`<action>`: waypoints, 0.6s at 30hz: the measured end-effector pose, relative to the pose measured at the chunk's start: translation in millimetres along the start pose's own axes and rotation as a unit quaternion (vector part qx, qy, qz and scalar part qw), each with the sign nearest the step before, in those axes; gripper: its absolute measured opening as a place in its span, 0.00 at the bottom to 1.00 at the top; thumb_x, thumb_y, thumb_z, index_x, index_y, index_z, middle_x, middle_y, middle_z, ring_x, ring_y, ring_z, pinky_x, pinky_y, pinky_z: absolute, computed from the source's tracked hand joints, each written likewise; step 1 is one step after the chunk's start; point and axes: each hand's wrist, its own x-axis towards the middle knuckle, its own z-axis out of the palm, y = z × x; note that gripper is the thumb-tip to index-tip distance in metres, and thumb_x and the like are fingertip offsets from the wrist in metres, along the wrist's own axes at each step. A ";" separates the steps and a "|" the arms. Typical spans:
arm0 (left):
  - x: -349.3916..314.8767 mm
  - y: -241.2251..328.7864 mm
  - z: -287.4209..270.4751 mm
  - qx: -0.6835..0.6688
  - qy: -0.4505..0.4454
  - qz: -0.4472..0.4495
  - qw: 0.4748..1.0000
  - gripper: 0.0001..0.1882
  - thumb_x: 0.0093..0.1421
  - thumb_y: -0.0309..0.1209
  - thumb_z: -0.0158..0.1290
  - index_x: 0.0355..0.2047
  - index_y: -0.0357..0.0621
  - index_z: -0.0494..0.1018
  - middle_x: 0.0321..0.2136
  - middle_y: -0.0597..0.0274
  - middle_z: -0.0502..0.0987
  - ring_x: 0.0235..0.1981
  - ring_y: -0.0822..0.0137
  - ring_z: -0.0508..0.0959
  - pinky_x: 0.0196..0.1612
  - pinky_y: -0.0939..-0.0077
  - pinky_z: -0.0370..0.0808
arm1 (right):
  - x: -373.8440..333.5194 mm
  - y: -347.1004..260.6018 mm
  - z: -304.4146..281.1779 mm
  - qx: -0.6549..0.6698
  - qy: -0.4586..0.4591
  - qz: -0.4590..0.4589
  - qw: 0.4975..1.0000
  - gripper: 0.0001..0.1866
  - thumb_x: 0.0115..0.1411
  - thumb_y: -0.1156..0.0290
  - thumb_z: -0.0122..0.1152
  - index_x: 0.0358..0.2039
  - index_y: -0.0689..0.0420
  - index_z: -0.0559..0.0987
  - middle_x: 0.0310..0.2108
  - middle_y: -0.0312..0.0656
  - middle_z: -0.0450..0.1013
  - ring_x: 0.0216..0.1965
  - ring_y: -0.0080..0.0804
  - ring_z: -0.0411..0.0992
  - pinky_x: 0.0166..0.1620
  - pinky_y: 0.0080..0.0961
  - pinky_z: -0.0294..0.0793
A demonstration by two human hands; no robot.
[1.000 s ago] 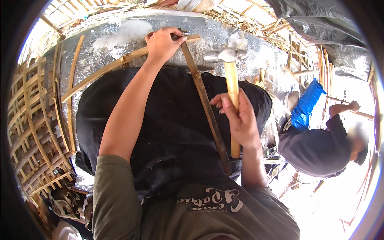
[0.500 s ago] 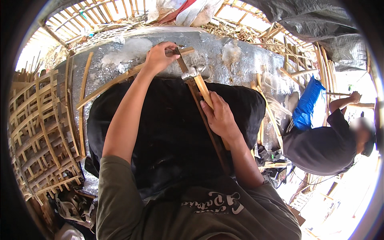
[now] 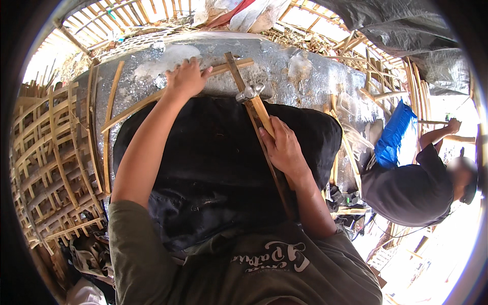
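The right hand's (image 3: 285, 146) fingers wrap the hammer (image 3: 261, 113), its handle end behind the forearm, head at the dark wooden strip (image 3: 270, 160) over black cloth (image 3: 203, 152). The left hand (image 3: 187, 79), fingers spread, palm unseen, hides part of a bamboo strip (image 3: 134, 109).

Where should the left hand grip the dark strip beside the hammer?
Probably at the far end of the dark strip, pinched across its narrow width, the left hand coming from the left: that end projects past the hammer, while the right hand crowds the middle.
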 end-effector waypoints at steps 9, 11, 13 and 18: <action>-20.4 23.8 8.6 0.083 0.078 0.152 0.982 0.38 0.70 0.58 0.39 0.71 0.47 0.53 0.60 0.43 0.66 0.59 0.43 0.70 0.57 0.37 0.69 | -6.8 7.0 10.3 -0.022 0.018 -0.020 0.999 0.15 0.64 0.71 0.60 0.47 0.65 0.71 0.46 0.56 0.75 0.55 0.56 0.72 0.55 0.48 0.70; -14.9 22.9 13.2 0.081 0.083 0.128 0.985 0.37 0.70 0.56 0.40 0.71 0.48 0.53 0.58 0.42 0.68 0.56 0.42 0.72 0.54 0.40 0.73 | -7.2 7.1 10.7 -0.029 0.017 -0.019 0.999 0.15 0.64 0.71 0.61 0.48 0.65 0.71 0.46 0.56 0.76 0.56 0.56 0.72 0.56 0.48 0.70; -11.3 18.9 18.7 0.064 0.100 0.091 0.989 0.35 0.70 0.54 0.42 0.71 0.49 0.54 0.54 0.39 0.71 0.52 0.39 0.75 0.50 0.44 0.76 | -6.4 5.3 10.9 -0.039 0.010 -0.012 0.999 0.15 0.64 0.71 0.61 0.48 0.64 0.71 0.46 0.55 0.76 0.56 0.55 0.72 0.56 0.48 0.70; -11.2 6.9 17.9 0.061 0.028 0.080 0.995 0.33 0.70 0.50 0.44 0.70 0.49 0.55 0.50 0.39 0.74 0.50 0.39 0.77 0.49 0.46 0.78 | -5.5 3.1 9.6 -0.033 -0.008 0.001 0.999 0.14 0.64 0.71 0.61 0.48 0.63 0.72 0.46 0.52 0.76 0.56 0.54 0.72 0.56 0.48 0.69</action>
